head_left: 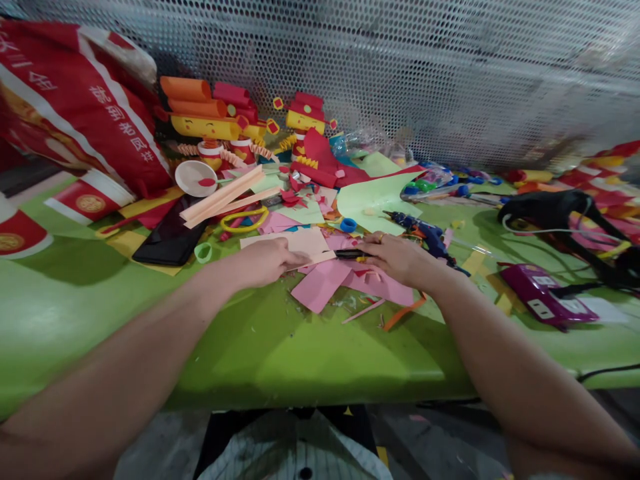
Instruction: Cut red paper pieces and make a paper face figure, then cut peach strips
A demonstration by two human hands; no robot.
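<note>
My left hand is closed on the lower edge of a pale peach sheet of paper, in the middle of the green table. My right hand grips a pair of scissors with dark blades, whose tips lie at the sheet's right edge; its fingers cover most of the handles. Under and in front of the sheet lie pink paper pieces and small scraps. A blue tape ring sits just beyond the scissors. Behind my right hand is a blue glue gun.
Folded peach strips, a yellow-handled tool and a black phone lie to the left. Paper figures stand at the back before a perforated metal panel. Red cups are far left; a purple power strip is right.
</note>
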